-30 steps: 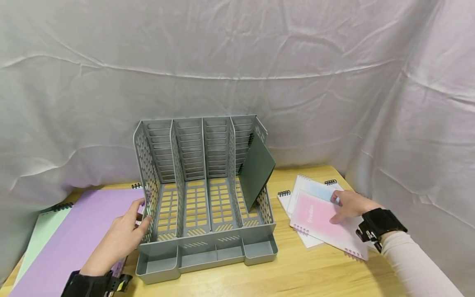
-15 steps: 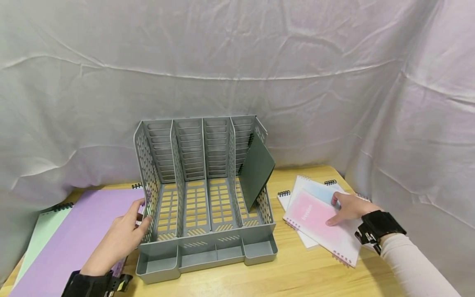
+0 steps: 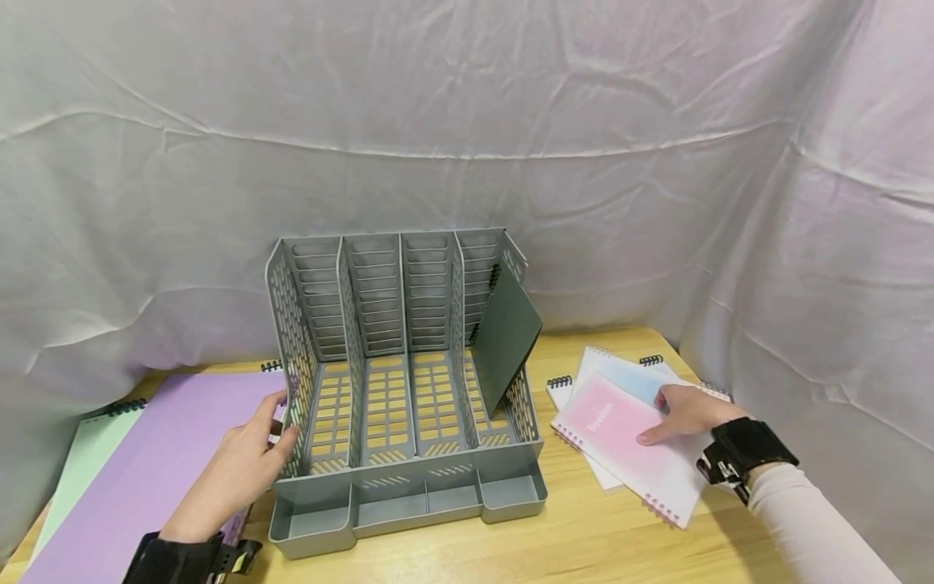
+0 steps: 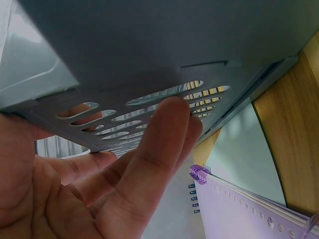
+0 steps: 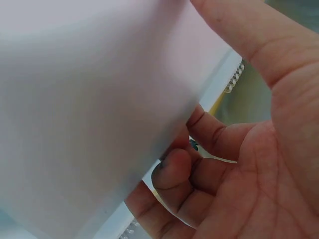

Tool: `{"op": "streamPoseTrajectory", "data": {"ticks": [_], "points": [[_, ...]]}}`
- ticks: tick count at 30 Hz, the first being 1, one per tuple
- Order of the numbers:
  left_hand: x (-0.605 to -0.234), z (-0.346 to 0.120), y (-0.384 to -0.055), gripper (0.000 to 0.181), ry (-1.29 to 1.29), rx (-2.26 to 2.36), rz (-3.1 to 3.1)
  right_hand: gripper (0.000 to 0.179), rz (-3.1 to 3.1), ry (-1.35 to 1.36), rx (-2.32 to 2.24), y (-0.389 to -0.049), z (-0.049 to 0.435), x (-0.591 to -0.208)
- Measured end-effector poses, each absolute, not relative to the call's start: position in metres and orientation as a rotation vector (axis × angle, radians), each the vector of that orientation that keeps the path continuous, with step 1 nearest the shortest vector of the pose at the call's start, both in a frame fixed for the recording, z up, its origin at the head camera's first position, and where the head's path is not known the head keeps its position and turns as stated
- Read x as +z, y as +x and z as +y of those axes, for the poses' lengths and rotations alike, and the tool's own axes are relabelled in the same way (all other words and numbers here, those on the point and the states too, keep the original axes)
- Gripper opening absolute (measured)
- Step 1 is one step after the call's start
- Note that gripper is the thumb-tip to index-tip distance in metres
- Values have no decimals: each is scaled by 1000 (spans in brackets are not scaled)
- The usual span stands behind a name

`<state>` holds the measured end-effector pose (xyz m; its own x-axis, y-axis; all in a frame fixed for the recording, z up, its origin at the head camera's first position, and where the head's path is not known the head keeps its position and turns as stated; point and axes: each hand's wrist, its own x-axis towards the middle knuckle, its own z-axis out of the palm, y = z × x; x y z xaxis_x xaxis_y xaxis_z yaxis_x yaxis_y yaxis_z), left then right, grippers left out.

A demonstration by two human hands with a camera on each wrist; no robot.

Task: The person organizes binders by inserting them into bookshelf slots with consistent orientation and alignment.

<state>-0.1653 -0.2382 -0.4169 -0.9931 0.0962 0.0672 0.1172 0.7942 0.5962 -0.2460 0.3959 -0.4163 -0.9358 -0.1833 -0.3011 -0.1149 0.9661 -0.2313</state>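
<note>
A grey file organizer (image 3: pixel 397 357) with upright compartments stands mid-table. My left hand (image 3: pixel 241 462) grips its left side wall; in the left wrist view, fingers (image 4: pixel 154 149) touch the slotted wall, and skin shows through the slots. A dark green spiral notebook (image 3: pixel 505 345) leans in the rightmost compartment. To the right, my right hand (image 3: pixel 689 414) pinches the edge of a pink spiral notebook (image 3: pixel 613 422), thumb on its cover and fingers curled below. Under it lie a blue-and-white notebook (image 3: pixel 629 377) and another white notebook (image 3: pixel 560 392), both partly hidden.
Left of the organizer lies a large purple spiral notebook (image 3: pixel 160 454) over a pale green one (image 3: pixel 91 450). Small trays (image 3: pixel 397 513) run along the organizer's front. The wooden table (image 3: pixel 584 543) ends before a grey cloth backdrop (image 3: pixel 438 122) at the back and right.
The pink notebook has slid left and slightly toward the front of the pile, with my right hand moving a little along. My left hand stays at the organizer wall.
</note>
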Motion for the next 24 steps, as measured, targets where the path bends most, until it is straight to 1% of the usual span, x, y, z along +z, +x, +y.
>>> {"op": "streamPoseTrajectory", "data": {"ticks": [15,19,24], "points": [[-416,-239,-166,62,-171,-972,-2957,56,2817,-196,-359,-241,392,-422],[-416,-239,-167,62,-164,-975,-2968,50,2842,-231,-381,-239,392,-422],[-416,-239,-167,62,-163,-975,-2967,37,2865,-309,-463,-237,393,-421]]}}
